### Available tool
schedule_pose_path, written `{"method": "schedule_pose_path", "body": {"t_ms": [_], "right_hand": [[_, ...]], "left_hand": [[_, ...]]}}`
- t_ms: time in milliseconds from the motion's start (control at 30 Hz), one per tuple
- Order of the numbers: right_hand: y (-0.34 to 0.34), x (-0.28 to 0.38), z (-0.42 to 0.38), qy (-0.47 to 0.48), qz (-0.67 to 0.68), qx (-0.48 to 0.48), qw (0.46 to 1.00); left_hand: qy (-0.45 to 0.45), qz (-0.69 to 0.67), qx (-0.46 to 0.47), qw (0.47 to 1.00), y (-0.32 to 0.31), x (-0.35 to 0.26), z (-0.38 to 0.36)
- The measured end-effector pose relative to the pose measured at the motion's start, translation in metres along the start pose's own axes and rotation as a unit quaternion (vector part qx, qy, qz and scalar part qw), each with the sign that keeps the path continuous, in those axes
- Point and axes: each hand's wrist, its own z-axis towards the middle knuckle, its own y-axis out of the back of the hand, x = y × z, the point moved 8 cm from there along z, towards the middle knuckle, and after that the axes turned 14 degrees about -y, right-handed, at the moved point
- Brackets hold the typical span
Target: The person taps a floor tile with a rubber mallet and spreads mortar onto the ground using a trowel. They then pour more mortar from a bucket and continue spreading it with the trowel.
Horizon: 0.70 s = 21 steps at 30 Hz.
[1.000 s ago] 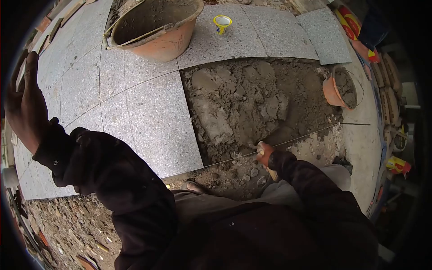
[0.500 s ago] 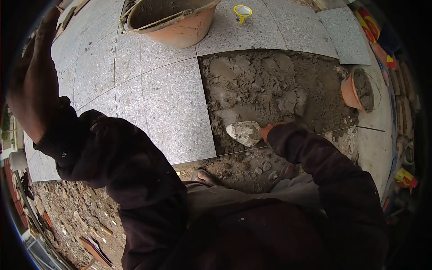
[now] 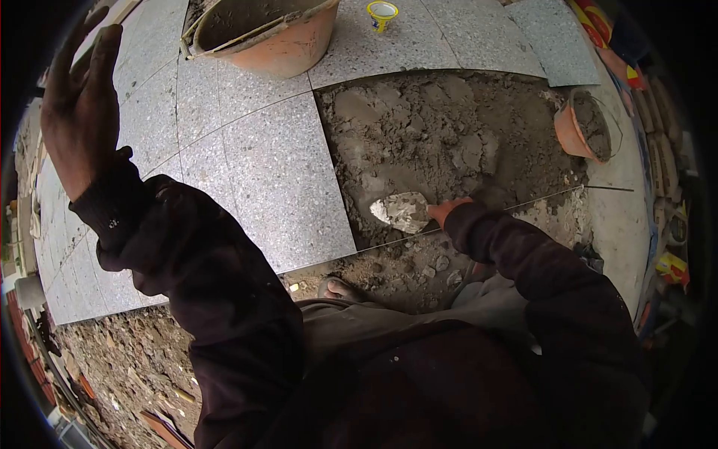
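Observation:
My right hand (image 3: 447, 212) is wrapped round the handle of a trowel (image 3: 402, 212). The trowel's blade, smeared with pale mortar, lies low over the near-left part of the mortar bed (image 3: 426, 135), beside a taut string line (image 3: 527, 202). Lumpy wet mortar covers that bed, which borders the laid speckled tiles (image 3: 288, 179). Raised at the far left, my left hand (image 3: 82, 123) is open and holds nothing, its fingers stretched upward above the tiles.
A large orange tub (image 3: 280, 49) of mortar stands on the tiles at the back, with a small yellow cup (image 3: 381, 15) to its right. A smaller orange bucket (image 3: 574, 131) sits right of the bed. Rubble (image 3: 127, 367) covers the ground at lower left.
My left hand has shifted right in view and its fingers show more spread. The trowel stays in nearly the same spot over the mortar, while the whole view has shifted slightly.

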Motion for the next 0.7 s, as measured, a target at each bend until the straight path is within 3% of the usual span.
{"method": "schedule_pose_path", "body": {"t_ms": [100, 200, 267, 400, 467, 567, 700], "right_hand": [[0.006, -0.051, -0.009, -0.052, -0.036, 0.04, 0.997], [-0.012, -0.1, -0.013, -0.107, -0.042, 0.041, 0.993], [-0.031, -0.11, -0.021, -0.137, -0.002, 0.054, 0.989], [-0.07, -0.143, -0.007, -0.158, 0.018, 0.044, 0.986], [-0.067, -0.155, -0.009, -0.154, 0.017, 0.063, 0.986], [-0.046, -0.163, -0.023, -0.161, -0.092, 0.085, 0.979], [0.007, -0.155, -0.045, -0.206, -0.023, 0.009, 0.978]], "left_hand": [[-0.073, -0.058, 0.061, 0.994, -0.036, 0.01, -0.009], [-0.039, -0.112, 0.067, 0.991, -0.038, 0.031, -0.011], [-0.02, -0.057, 0.063, 0.996, -0.029, 0.025, -0.006], [-0.034, -0.158, 0.041, 0.986, -0.036, -0.004, 0.001], [-0.03, -0.196, 0.054, 0.979, -0.042, -0.014, 0.0], [-0.009, -0.193, 0.065, 0.979, -0.046, -0.009, -0.001], [-0.007, -0.161, 0.122, 0.979, -0.068, -0.001, 0.003]]}}
